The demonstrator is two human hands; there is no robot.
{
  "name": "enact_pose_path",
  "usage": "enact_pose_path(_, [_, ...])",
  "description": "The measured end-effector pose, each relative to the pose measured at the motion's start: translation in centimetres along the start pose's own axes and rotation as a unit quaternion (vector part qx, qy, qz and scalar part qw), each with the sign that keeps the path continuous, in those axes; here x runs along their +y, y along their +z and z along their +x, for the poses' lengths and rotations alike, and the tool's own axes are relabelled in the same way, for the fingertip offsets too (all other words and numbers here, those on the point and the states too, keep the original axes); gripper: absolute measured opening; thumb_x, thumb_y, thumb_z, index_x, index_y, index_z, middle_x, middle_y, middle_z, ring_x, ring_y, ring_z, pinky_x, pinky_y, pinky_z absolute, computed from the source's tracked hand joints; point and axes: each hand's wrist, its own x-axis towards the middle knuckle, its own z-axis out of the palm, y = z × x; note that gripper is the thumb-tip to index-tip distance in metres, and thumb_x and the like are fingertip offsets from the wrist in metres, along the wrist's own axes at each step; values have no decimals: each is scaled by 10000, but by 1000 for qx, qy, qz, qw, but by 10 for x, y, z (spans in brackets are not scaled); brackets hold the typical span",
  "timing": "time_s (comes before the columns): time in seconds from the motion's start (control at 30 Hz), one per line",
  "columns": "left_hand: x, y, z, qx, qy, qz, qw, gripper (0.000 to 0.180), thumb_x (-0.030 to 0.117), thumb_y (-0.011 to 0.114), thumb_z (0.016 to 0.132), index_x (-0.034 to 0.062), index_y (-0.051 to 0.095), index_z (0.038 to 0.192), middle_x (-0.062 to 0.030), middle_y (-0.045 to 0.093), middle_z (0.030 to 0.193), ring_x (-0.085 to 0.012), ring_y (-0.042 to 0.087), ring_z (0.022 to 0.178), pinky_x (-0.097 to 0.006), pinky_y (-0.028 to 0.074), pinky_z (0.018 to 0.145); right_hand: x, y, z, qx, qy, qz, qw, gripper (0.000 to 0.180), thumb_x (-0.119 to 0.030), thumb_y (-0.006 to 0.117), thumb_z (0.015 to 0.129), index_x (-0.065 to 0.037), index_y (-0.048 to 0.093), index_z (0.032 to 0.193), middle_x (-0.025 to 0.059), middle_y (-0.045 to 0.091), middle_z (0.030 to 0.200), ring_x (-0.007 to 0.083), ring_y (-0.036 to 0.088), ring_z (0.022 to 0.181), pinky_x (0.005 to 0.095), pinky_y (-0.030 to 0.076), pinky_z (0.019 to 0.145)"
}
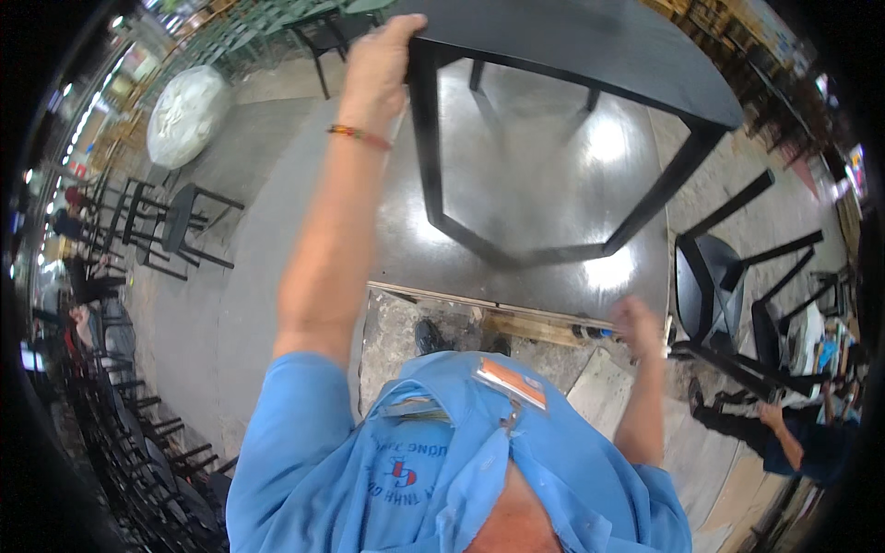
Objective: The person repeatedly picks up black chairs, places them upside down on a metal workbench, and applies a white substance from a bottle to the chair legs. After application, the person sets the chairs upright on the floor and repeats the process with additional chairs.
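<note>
A black wooden table (572, 46) stands upright on a shiny dark platform (516, 286) in front of me; its far end runs out of view at the top. My left hand (380, 69) grips the near left corner of the tabletop, above a square leg. Lower and to the right, my right hand (638, 327) hangs near the platform's front edge, apart from the table. It is smeared by motion, and its fingers cannot be made out. Beside this hand, a small dark and blue object (590, 333) lies by the platform edge.
Black chairs (708, 276) crowd the right side of the platform, with a co-worker (788, 438) beyond. Leftward are a black chair (182, 217), a round white wrapped bundle (189, 115) and a dense row of black chairs (120, 433). Green chairs (249, 32) line the back.
</note>
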Motion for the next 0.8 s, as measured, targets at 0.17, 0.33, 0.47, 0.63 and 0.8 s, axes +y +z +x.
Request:
enact_pose_path(0.17, [-5,-37,14,-12,29,106,994,260,264,625,900,81,667,1080,-15,632,993,-138,572,883,-288,437,744,164,31,-42,23,247,168,954,211,-248,555,932,-54,614,990,89,628,863,243,615,795,408,513,726])
enact_pose_path(0.33, [2,-20,15,53,-39,61,996,322,281,602,914,52,591,1140,-87,650,1054,-207,563,980,-358,351,908,207,-23,10,318,180,451,814,181,-107,473,913,-29,539,1063,116,558,926,302,607,837,459,514,807])
enact_pose_path(0.47, [3,-13,20,1,-88,65,994,333,319,598,916,67,592,1133,-86,649,1074,-217,560,1010,-402,369,911,207,-58,43,420,126,501,746,200,-112,505,904,-22,518,1082,124,553,948,301,612,830,417,536,757])
enact_pose_path(0.63, [7,-34,24,-16,-57,54,997,259,294,628,896,85,627,1049,-81,682,1048,-228,620,972,-425,427,906,199,-40,30,491,75,485,720,205,-158,538,911,-5,549,1048,123,586,978,288,628,908,362,538,709])
enact_pose_path(0.8, [-3,-20,-3,44,-1,-7,999,282,199,543,932,-28,565,1098,-134,634,1084,-264,604,1007,-369,465,902,20,57,44,319,-155,297,886,493,-152,605,910,41,468,1343,182,559,1291,257,576,1146,393,441,990])
